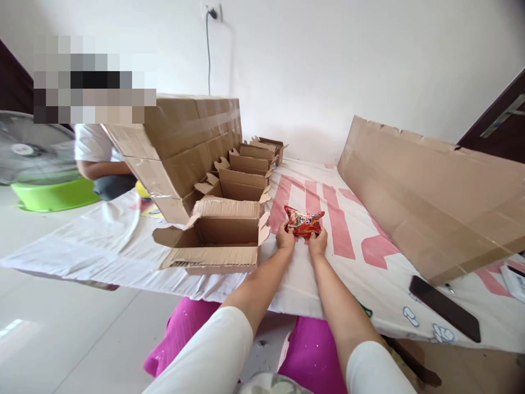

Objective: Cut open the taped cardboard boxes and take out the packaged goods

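Observation:
Between my two hands is a red printed food packet, like an instant noodle bag, at the cloth-covered table. My left hand grips its lower left corner, and my right hand grips the lower right one. Fingers of both hands are closed on the packet's edge, partly hidden beneath it. Just left of my left hand stands an open cardboard box with its flaps folded out; its visible inside shows bare cardboard. Behind it, several more open boxes run in a row toward the wall.
Stacked taped cartons rise at the left, with a seated person beyond them near a fan. A large cardboard panel stands on the right. A black phone lies near the table's right front edge.

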### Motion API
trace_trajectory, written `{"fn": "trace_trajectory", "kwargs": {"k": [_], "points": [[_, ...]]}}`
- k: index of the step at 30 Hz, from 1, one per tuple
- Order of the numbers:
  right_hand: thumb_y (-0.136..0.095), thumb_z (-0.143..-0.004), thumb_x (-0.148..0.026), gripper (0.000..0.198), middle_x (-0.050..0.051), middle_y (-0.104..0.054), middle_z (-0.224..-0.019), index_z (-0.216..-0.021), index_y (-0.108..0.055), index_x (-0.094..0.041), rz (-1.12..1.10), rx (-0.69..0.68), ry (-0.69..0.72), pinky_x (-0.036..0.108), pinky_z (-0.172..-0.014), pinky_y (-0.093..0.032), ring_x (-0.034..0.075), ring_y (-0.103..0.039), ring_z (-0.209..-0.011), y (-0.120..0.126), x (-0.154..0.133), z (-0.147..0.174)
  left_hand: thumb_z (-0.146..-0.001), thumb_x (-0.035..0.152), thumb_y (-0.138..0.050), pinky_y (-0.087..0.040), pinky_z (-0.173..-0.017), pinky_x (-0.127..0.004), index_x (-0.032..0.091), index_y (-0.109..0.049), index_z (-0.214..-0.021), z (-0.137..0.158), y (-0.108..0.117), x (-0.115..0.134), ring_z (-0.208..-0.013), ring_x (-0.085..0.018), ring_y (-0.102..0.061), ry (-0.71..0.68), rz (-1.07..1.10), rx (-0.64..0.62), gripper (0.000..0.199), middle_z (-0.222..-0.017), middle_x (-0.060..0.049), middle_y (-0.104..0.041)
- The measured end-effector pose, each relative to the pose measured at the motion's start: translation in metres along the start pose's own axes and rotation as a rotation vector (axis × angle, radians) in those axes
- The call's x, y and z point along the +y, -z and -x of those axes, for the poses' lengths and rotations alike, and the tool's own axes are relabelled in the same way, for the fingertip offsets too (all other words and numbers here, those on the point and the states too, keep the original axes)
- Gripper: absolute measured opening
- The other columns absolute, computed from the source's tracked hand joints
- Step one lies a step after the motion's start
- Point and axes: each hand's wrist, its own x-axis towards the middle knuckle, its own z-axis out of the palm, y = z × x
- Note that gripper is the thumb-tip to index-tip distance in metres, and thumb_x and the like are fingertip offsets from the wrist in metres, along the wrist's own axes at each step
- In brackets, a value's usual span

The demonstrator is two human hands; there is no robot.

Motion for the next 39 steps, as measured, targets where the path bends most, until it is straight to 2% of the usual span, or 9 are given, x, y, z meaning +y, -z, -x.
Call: {"fn": "trace_trajectory", "kwargs": {"k": [7,12,19,22,25,28,31,34,39], "points": [[-0.049,-0.074,-0.020,0.044,0.015,-0.057,-0.115,-0.118,-0.052,-0.015,0.017,0.006,0.000,0.045,-0.102,-0.039,0.030,-0.051,-0.114,0.001,0.004,0.000,-0.079,0.004,-0.059,-0.048,-0.099,-0.033,0.017,-0.064,-0.112,0.001,0.003,-0.008,-0.108,-0.019,-0.064,-0.039,-0.018,-0.052,0.036,-0.113,-0.008,-0.070],[-0.048,-0.068,-0.016,0.044,0.017,-0.057,-0.114,-0.112,-0.052,-0.014,0.031,0.027,-0.026,0.047,-0.104,-0.036,0.032,-0.050,-0.117,0.000,-0.001,0.000,-0.080,0.004,-0.057,-0.047,-0.095,-0.031,0.015,-0.064,-0.110,0.015,0.012,-0.005,-0.103,-0.019,-0.065,-0.080,-0.066,-0.113,0.032,-0.109,-0.008,-0.070],[-0.051,-0.057,-0.015,0.028,0.011,-0.063,-0.091,-0.084,-0.057,-0.018,0.007,-0.037,-0.058,0.043,-0.094,-0.042,0.030,-0.057,-0.102,0.004,-0.013,0.001,-0.072,0.010,-0.069,-0.050,-0.085,-0.035,0.017,-0.061,-0.079,0.052,0.040,-0.006,-0.084,-0.019,-0.064,-0.050,-0.148,-0.131,0.013,-0.084,-0.005,-0.067],[-0.052,-0.055,-0.019,0.017,0.003,-0.064,-0.072,-0.072,-0.057,-0.021,-0.035,-0.127,-0.064,0.037,-0.080,-0.048,0.026,-0.061,-0.085,0.008,-0.016,0.003,-0.069,0.011,-0.072,-0.049,-0.085,-0.034,0.018,-0.058,-0.073,0.077,0.057,-0.003,-0.087,-0.019,-0.063,-0.091,-0.163,-0.156,0.017,-0.088,-0.005,-0.065],[-0.053,-0.055,-0.023,0.012,-0.002,-0.062,-0.059,-0.066,-0.058,-0.021,-0.092,-0.214,-0.091,0.032,-0.064,-0.048,0.021,-0.060,-0.066,0.015,-0.017,0.012,-0.065,0.011,-0.073,-0.050,-0.082,-0.033,0.019,-0.057,-0.071,0.104,0.081,0.002,-0.083,-0.019,-0.062,-0.145,-0.161,-0.262,0.019,-0.083,-0.003,-0.064],[-0.050,-0.056,-0.023,0.017,-0.002,-0.064,-0.057,-0.069,-0.060,-0.021,-0.172,-0.259,-0.118,0.030,-0.054,-0.046,0.019,-0.058,-0.055,0.024,-0.016,0.032,-0.064,0.008,-0.070,-0.051,-0.076,-0.030,0.020,-0.061,-0.074,0.124,0.114,0.005,-0.077,-0.017,-0.063,-0.185,-0.140,-0.426,0.017,-0.081,-0.002,-0.066],[-0.047,-0.057,-0.024,0.017,-0.002,-0.064,-0.057,-0.070,-0.059,-0.021,-0.256,-0.295,-0.131,0.030,-0.051,-0.046,0.018,-0.057,-0.052,0.033,-0.015,0.060,-0.070,0.013,-0.066,-0.052,-0.068,-0.029,0.021,-0.064,-0.078,0.131,0.155,0.003,-0.071,-0.016,-0.063,-0.243,-0.159,-0.554,0.011,-0.081,-0.002,-0.067],[-0.047,-0.059,-0.025,0.018,-0.001,-0.067,-0.065,-0.073,-0.059,-0.021,-0.313,-0.324,-0.117,0.032,-0.058,-0.050,0.019,-0.060,-0.060,0.041,-0.015,0.085,-0.075,0.020,-0.062,-0.051,-0.072,-0.032,0.022,-0.065,-0.079,0.125,0.194,-0.004,-0.076,-0.019,-0.064,-0.300,-0.224,-0.439,0.005,-0.080,-0.003,-0.067],[-0.049,-0.058,-0.024,0.025,0.001,-0.069,-0.075,-0.079,-0.062,-0.021,-0.330,-0.358,-0.094,0.036,-0.073,-0.051,0.021,-0.061,-0.073,0.047,-0.020,0.102,-0.076,0.037,-0.062,-0.053,-0.072,-0.034,0.020,-0.059,-0.083,0.111,0.239,-0.018,-0.077,-0.019,-0.064,-0.203,-0.169,-0.068,0.018,-0.083,-0.004,-0.065]]}}
